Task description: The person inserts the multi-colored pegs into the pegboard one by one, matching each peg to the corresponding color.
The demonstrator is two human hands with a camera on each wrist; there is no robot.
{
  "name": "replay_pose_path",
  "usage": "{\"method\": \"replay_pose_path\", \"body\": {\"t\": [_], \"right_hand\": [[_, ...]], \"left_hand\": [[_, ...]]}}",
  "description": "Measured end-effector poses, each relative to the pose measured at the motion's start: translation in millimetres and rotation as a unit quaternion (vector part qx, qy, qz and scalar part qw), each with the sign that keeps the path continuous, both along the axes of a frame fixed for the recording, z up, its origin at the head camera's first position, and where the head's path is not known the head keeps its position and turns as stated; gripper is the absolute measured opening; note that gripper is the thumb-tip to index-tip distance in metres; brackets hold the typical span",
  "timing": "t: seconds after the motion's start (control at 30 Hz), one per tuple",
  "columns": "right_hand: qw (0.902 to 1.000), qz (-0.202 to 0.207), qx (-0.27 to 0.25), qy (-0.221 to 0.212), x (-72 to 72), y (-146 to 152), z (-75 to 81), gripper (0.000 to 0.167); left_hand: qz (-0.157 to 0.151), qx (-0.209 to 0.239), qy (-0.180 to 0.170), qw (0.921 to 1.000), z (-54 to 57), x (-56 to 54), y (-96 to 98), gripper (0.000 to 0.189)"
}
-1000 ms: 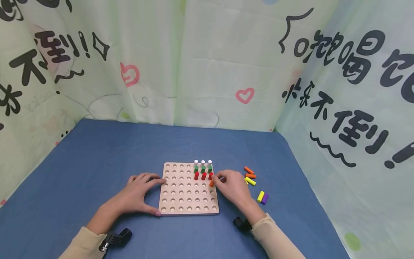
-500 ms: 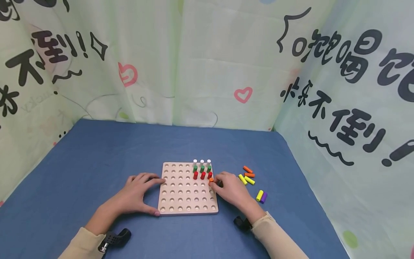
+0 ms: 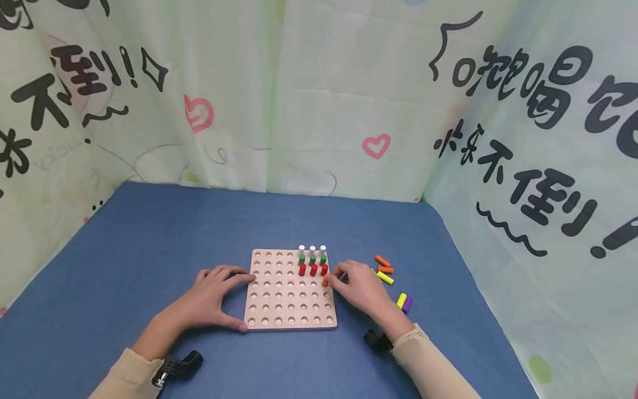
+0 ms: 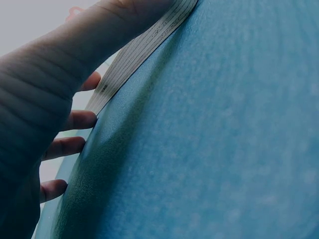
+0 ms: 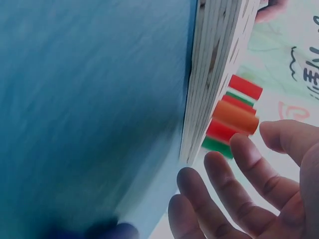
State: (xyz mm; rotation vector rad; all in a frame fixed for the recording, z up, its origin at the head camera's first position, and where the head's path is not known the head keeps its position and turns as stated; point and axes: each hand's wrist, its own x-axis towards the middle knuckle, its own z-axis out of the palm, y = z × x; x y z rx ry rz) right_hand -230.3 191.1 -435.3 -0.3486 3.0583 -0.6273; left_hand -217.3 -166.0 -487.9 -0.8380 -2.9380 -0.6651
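Note:
A light wooden pegboard (image 3: 279, 300) with rows of round holes lies on the blue cloth. Its far right part carries upright white, green and red pegs, three of each colour, and a single orange peg (image 3: 325, 281) stands in front of the red ones. My left hand (image 3: 214, 296) is spread along the board's left side, index fingertip on the edge and thumb at the near corner. Beside the orange peg is my right hand (image 3: 360, 285). In the right wrist view its thumb and index fingertips stand apart, right at the top of the orange peg (image 5: 234, 117).
To the right of the right hand lie loose pegs: two orange pegs (image 3: 382, 261), yellow pegs (image 3: 385, 277) partly hidden by the hand, and a purple peg (image 3: 407, 305) against another yellow one. Printed curtains (image 3: 319, 111) rise behind and at both sides of the blue cloth (image 3: 209, 227).
The right thumb and index finger have shifted slightly at the orange peg, which keeps its place in front of the red ones. The left hand and board stay put.

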Motion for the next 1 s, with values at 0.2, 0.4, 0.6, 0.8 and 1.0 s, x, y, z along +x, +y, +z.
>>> {"method": "replay_pose_path", "body": {"t": [0.2, 0.4, 0.6, 0.8, 1.0], "right_hand": [[0.9996, -0.022, 0.017, 0.0, -10.8, 18.0, 1.3, 0.015], [0.9987, -0.037, 0.034, -0.001, -21.3, 43.4, 0.6, 0.011], [0.9986, -0.029, 0.043, 0.011, -23.0, 64.5, 1.9, 0.009], [0.999, -0.003, 0.044, 0.008, -23.3, 84.1, 3.1, 0.018], [0.9987, 0.005, 0.044, -0.024, -24.6, 100.4, 2.8, 0.021]], "left_hand": [[0.001, 0.001, 0.003, 1.0, 0.5, 0.5, -0.3, 0.106], [0.002, 0.001, 0.0, 1.0, 0.1, 0.3, -1.1, 0.107], [0.0, -0.003, -0.007, 1.0, -0.8, -0.6, -0.5, 0.107], [0.002, -0.001, -0.012, 0.9999, -1.4, -0.9, 0.3, 0.108], [0.0, 0.005, -0.009, 0.9999, -0.5, -0.5, 0.0, 0.107]]}}
